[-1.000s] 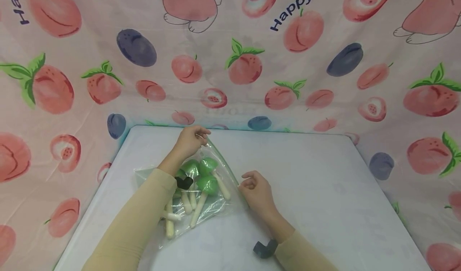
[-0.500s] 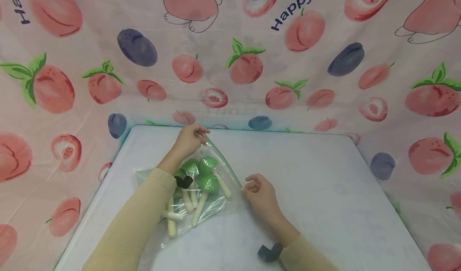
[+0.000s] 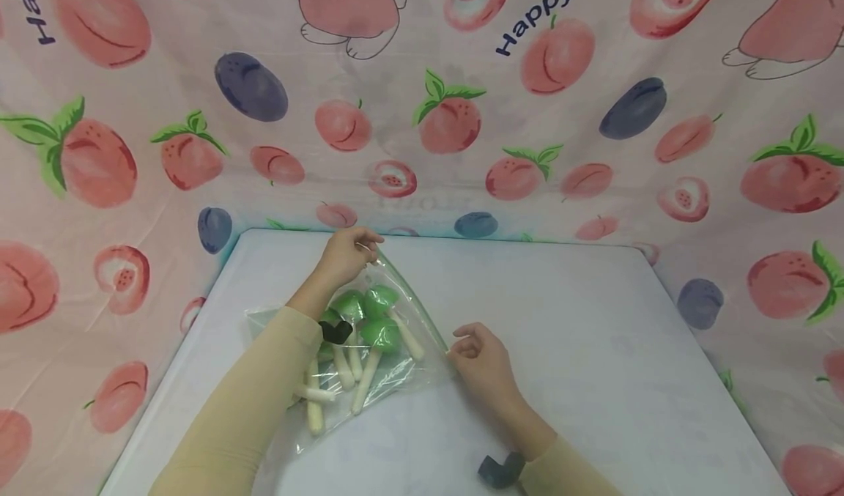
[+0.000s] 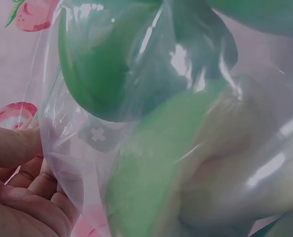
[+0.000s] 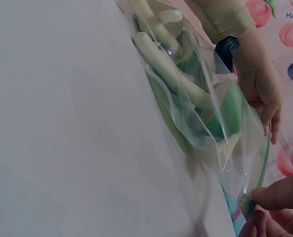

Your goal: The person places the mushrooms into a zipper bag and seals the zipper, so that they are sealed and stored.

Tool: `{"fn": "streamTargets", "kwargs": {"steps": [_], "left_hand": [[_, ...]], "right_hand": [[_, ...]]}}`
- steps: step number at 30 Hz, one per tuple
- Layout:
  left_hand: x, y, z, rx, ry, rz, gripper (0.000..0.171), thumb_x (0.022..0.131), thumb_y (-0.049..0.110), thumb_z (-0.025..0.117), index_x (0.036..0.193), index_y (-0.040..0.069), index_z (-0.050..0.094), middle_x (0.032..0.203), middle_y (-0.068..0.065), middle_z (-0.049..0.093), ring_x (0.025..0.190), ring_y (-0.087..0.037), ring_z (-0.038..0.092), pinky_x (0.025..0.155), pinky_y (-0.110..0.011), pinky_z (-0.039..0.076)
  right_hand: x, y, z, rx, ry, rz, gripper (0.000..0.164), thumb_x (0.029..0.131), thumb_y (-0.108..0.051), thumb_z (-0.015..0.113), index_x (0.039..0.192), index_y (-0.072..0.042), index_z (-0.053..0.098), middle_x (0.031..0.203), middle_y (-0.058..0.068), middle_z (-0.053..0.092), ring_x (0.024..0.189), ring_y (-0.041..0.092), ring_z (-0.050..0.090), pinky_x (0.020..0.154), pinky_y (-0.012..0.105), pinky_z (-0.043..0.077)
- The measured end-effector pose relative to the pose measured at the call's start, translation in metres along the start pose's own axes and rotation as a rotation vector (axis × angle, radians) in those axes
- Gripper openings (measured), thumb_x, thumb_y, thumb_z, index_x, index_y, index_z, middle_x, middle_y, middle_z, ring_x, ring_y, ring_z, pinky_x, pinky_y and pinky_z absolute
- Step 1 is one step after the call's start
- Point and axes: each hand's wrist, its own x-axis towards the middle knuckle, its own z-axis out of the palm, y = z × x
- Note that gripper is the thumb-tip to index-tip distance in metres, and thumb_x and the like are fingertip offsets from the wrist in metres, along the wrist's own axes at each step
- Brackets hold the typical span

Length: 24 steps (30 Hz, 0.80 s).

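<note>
A clear zip bag point(image 3: 402, 382) lies tilted on the white table, its green zip strip point(image 3: 414, 298) stretched between both hands. Inside are several mushroom-like pieces point(image 3: 380, 335) with green caps and pale stems. My left hand point(image 3: 347, 258) pinches the far end of the strip. At its near end, my right hand point(image 3: 484, 364) pinches the strip between thumb and fingers, as the right wrist view shows beside the zip strip point(image 5: 264, 165). In the left wrist view, green caps point(image 4: 102, 64) press against the film and my left hand point(image 4: 28, 192) grips the bag's edge.
The white table point(image 3: 593, 349) reaches back to a pink cloth wall point(image 3: 422, 56) printed with peaches and plums. A black wrist mount point(image 3: 501, 470) is on the right wrist and another black mount point(image 3: 336, 332) on the left. The left sleeve point(image 3: 257, 401) covers part of the bag.
My right hand has moved a little nearer and to the right, along the line of the zip strip. My left hand has barely moved, and the bag lies almost as before.
</note>
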Motion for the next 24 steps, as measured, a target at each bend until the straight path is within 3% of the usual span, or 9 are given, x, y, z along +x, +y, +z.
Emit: {"fn": "streamTargets", "kwargs": {"steps": [8, 24], "left_hand": [[0.001, 0.000, 0.002, -0.014, 0.001, 0.007, 0.029, 0.100, -0.002, 0.066, 0.125, 0.007, 0.075, 0.106, -0.009, 0.069, 0.092, -0.022, 0.075, 0.076, -0.027, 0.059], [-0.002, 0.002, 0.003, -0.028, -0.006, -0.001, 0.029, 0.099, -0.003, 0.066, 0.125, 0.007, 0.075, 0.108, -0.011, 0.070, 0.093, -0.026, 0.076, 0.079, -0.032, 0.060]], "right_hand": [[-0.005, 0.004, -0.003, 0.000, -0.008, 0.030, 0.035, 0.089, -0.006, 0.078, 0.123, -0.009, 0.069, 0.090, 0.001, 0.076, 0.079, 0.015, 0.069, 0.076, 0.031, 0.057], [-0.017, 0.006, -0.007, -0.018, -0.012, 0.074, 0.035, 0.091, -0.010, 0.078, 0.125, -0.011, 0.068, 0.091, 0.000, 0.076, 0.081, 0.015, 0.069, 0.074, 0.028, 0.057]]}}
